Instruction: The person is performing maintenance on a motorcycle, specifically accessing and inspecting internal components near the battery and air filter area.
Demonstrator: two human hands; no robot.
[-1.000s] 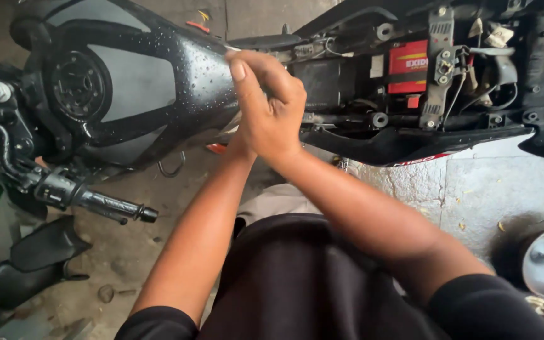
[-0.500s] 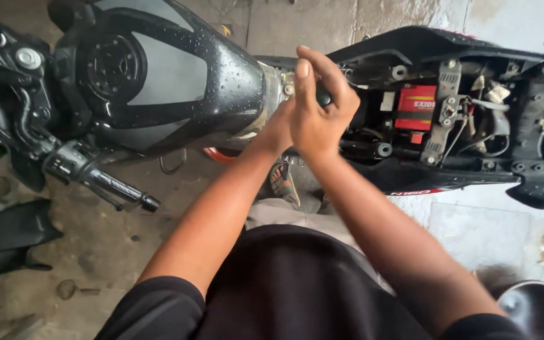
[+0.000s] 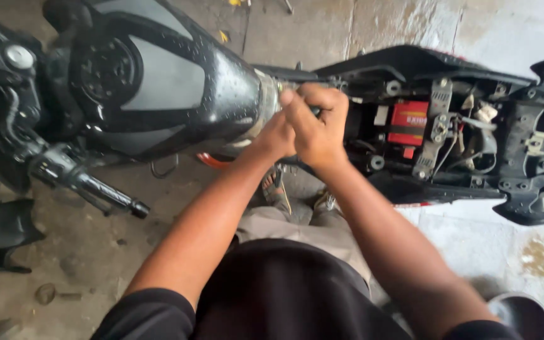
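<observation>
Nearest the wearer, below the fuel tank (image 3: 158,82), two bare forearms rise from black sleeves and meet at the tank's rear edge. The right hand (image 3: 319,129) lies on top, curled into a tight fist around a dark tool handle (image 3: 315,111), of which only a sliver shows between the knuckles; what the tool bites on is hidden. The left hand (image 3: 275,135) sits partly under it, toward the tank, and its grip cannot be made out. Both press at the seam where tank meets frame, so the handle lies right inside the right hand, with the left just beside it on the tank side.

The tank is glossy black with grey panels, rounded and beaded with water. Rightward from it the seat is off: a red boxy battery (image 3: 408,123), loose wires and black plastic tail panels (image 3: 536,157) lie open. Leftward from the tank a ribbed handlebar grip (image 3: 105,192) juts out over stained concrete floor (image 3: 96,252).
</observation>
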